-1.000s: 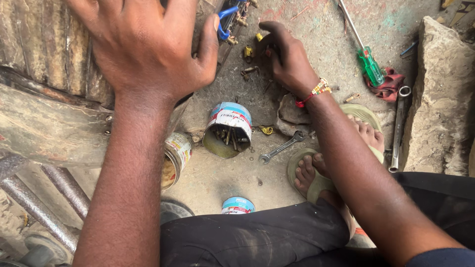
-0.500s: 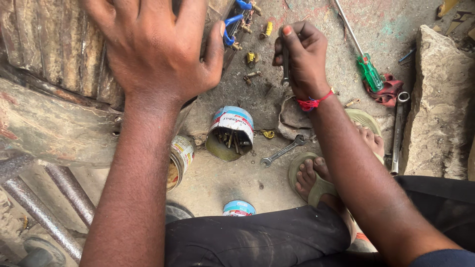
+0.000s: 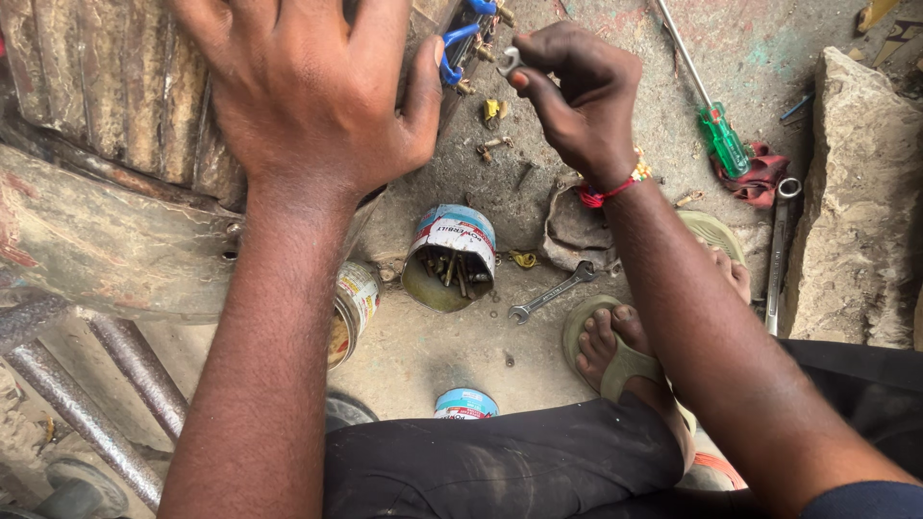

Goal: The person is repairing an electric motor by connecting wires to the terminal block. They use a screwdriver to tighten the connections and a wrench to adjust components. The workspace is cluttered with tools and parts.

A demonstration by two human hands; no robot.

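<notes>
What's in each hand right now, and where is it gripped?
The right hand pinches a small metal nut by its rim, between thumb and fingertips. The left hand holds nothing: it lies spread flat on the rusty metal part.

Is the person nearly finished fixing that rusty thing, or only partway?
Probably partway. Done: the tools are laid out, with a spanner and a green screwdriver on the ground. In hand: the right hand pinches a small metal nut, and the left hand presses on the rusty metal part. Left: the tin holds many more bolts.
</notes>
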